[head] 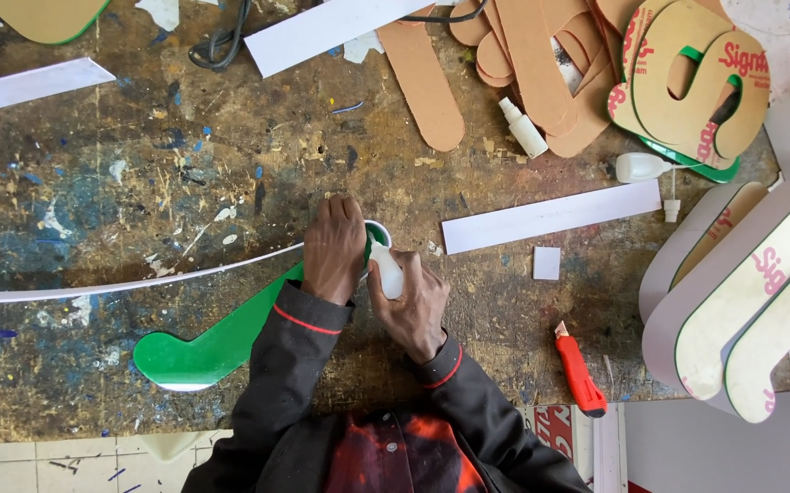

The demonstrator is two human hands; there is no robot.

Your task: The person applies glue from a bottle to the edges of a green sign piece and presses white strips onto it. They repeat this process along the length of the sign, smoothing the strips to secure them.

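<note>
Your left hand (334, 248) presses down on the top end of the green cutout (221, 342), fingers curled over it where a long white strip (121, 285) meets its edge. Your right hand (410, 306) grips a small white bottle (387, 267), held tight against that same end. The cutout lies on the scarred workbench (139, 183). A red knife (581, 372) lies to your right, well apart.
</note>
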